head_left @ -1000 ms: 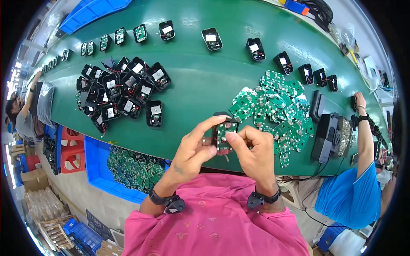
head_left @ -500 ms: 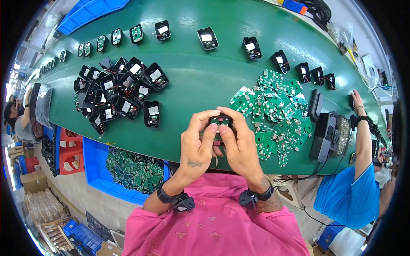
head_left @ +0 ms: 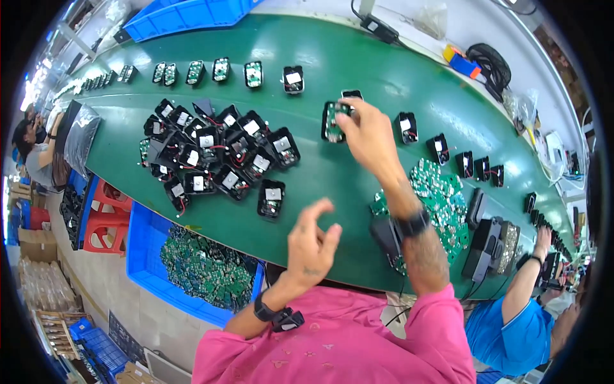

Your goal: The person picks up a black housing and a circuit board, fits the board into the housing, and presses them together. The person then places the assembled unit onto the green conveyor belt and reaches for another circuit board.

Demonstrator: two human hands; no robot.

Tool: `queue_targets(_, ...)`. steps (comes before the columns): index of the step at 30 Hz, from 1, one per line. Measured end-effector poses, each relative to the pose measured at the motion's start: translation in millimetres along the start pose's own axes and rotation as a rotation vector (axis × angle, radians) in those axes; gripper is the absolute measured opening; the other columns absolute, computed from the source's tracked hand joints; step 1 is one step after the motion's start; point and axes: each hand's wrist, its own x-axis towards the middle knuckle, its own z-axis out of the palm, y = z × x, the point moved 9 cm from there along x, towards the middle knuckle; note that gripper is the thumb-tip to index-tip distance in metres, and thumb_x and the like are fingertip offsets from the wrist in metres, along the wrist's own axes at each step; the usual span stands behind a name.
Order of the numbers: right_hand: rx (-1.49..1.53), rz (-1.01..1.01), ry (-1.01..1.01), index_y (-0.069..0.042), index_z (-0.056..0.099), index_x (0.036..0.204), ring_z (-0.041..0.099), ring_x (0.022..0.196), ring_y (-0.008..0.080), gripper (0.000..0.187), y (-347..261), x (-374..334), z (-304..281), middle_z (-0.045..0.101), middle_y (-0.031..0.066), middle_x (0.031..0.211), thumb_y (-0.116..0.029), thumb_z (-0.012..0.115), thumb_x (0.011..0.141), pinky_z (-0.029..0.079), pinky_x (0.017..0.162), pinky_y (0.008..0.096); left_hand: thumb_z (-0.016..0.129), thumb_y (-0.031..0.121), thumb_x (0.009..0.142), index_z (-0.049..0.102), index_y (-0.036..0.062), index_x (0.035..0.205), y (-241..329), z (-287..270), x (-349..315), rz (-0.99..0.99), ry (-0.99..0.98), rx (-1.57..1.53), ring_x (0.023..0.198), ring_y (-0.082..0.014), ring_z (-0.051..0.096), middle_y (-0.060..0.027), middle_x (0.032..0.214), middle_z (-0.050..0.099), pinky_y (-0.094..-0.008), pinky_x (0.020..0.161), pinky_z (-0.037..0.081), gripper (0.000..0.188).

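My right hand (head_left: 369, 137) is reaching forward over the green table, its thumb and fingers closed on a black plastic housing (head_left: 327, 131) with a green circuit board in it. Just behind it, another housing (head_left: 352, 94) in the far row is partly hidden by my fingers. My left hand (head_left: 311, 246) hovers near the table's front edge, fingers curved and apart, with nothing in it. Closest to that hand is a single housing (head_left: 271, 199) with a white label, beside a heap of similar housings (head_left: 208, 139). A pile of loose green circuit boards (head_left: 441, 192) lies partly behind my right forearm.
Spaced-out housings (head_left: 253, 75) form a row along the table's far side. A blue bin (head_left: 137, 256) of circuit boards stands below the front edge at left. Black devices (head_left: 484, 246) sit at right, near a co-worker in a blue shirt (head_left: 511, 333). Another person (head_left: 41, 150) is far left.
My right hand has carried the housing forward from in front of my body to the far row. My left hand has let go of it and opened. The whole view has shifted.
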Motion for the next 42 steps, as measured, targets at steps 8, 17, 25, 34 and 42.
queue_targets(8, -0.449, 0.164, -0.148, -0.012, 0.071, 0.117, 0.06, 0.116, 0.0354, 0.034, 23, 130, 40, 0.069, 0.0166, 0.119, -0.03, 0.064, 0.09, 0.038, 0.099, 0.056, 0.063, 0.004, 0.092, 0.056, 0.0005, 0.127, -6, 12, -11, 0.068, -0.057, 0.005, 0.057, -0.0131, 0.062, -0.01, 0.099, 0.07, -0.0273, 0.053, 0.05, 0.036)
queue_targets(17, -0.622, -0.321, -0.294, -0.013, 0.048, 0.144, 0.036, 0.138, 0.0378, 0.081, -28, 128, 88, 0.047, 0.012, 0.147, -0.029, 0.074, 0.069, 0.03, 0.109, 0.0607, 0.061, 0.004, 0.093, 0.062, 0.0032, 0.119, -1, 16, -12, 0.078, -0.082, 0.013, 0.058, -0.0162, 0.062, -0.0089, 0.096, 0.069, -0.0278, 0.055, 0.051, 0.026)
queue_targets(25, -0.359, -0.542, -0.447, -0.001, 0.06, 0.12, 0.053, 0.105, 0.0366, 0.06, -83, 78, 50, 0.064, 0.0169, 0.103, -0.031, 0.073, 0.07, 0.041, 0.097, 0.048, 0.065, 0.009, 0.092, 0.038, 0.0046, 0.146, -26, 8, -11, -0.274, -0.039, -0.43, 0.069, -0.0194, 0.069, -0.0174, 0.12, 0.064, -0.0291, 0.061, 0.056, 0.06)
queue_targets(34, -0.078, -0.349, -0.57, -0.006, 0.051, 0.135, 0.048, 0.123, 0.0387, 0.072, -56, -118, -48, 0.052, 0.0169, 0.131, -0.016, 0.083, 0.072, 0.04, 0.104, 0.0488, 0.064, 0.008, 0.094, 0.02, 0.0098, 0.156, -11, 31, 18, -0.241, -0.257, -0.929, 0.119, -0.0314, 0.058, -0.0181, 0.147, 0.04, -0.0444, 0.09, 0.059, 0.076)
queue_targets(42, -0.503, -0.363, -0.543, -0.01, 0.065, 0.114, 0.05, 0.113, 0.0319, 0.042, 13, -146, -62, 0.056, 0.0076, 0.116, -0.006, 0.075, 0.073, 0.041, 0.096, 0.045, 0.069, 0.007, 0.091, 0.043, 0.0042, 0.125, -23, 31, -1, -0.333, -0.206, -0.854, 0.09, -0.0277, 0.071, -0.023, 0.15, 0.035, -0.025, 0.058, 0.057, 0.042)
